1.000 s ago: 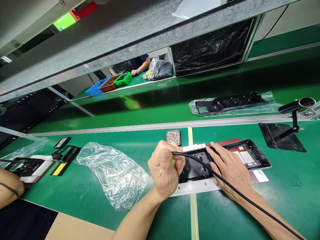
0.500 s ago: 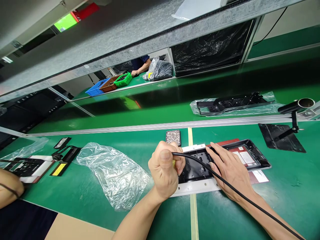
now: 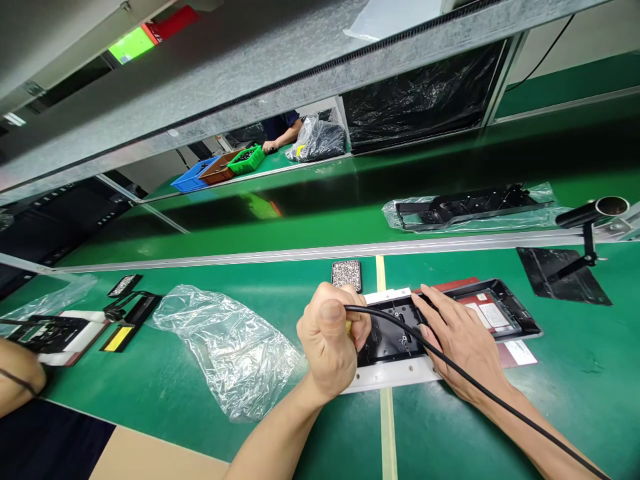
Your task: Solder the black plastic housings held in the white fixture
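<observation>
My left hand is closed in a fist around what looks like a corded electric screwdriver, mostly hidden, with a bit of yellow showing. Its black cable leaves the top of the fist and runs over my right wrist toward the lower right. Under both hands, a black plastic housing lies in a white fixture. My right hand rests flat with fingers stretched over the housing's right side. The tool's tip is hidden behind the left fist.
Behind the fist sits a small tray of screws. Right of the fixture lies a black frame with labels. A clear plastic bag spreads at left, near a co-worker's arm. A metal tube holder stands at right.
On the belt behind, the bagged black part has shifted slightly to the right. Both my hands and the housing look unmoved.
</observation>
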{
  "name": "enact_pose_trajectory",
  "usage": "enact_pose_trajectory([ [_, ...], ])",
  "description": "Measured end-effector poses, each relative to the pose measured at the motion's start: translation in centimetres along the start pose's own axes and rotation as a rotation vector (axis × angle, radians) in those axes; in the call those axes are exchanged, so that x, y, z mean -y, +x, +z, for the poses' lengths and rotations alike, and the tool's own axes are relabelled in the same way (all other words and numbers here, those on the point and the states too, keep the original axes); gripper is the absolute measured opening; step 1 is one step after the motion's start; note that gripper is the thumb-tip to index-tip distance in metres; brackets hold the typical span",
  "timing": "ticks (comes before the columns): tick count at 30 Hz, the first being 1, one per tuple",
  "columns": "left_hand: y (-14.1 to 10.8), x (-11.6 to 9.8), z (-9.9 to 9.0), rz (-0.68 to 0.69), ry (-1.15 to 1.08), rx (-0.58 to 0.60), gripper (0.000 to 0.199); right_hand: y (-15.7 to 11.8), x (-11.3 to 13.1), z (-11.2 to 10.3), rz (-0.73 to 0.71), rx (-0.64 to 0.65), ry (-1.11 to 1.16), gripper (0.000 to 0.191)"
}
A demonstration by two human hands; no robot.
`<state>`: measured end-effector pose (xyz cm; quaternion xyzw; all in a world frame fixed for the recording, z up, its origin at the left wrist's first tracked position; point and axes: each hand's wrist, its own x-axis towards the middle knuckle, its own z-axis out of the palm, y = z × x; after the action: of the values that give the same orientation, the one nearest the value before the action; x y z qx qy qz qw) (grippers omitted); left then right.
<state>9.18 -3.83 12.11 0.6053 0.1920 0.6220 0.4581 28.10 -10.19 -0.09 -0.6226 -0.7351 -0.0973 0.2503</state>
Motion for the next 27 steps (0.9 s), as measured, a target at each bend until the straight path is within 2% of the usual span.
enact_pose_trajectory([
  [27,0.06,-0.02,0.05,-0.003,-0.011,0.0,0.045,0.16,0.06,0.0,0.0,0.018,-0.004,0.047],
])
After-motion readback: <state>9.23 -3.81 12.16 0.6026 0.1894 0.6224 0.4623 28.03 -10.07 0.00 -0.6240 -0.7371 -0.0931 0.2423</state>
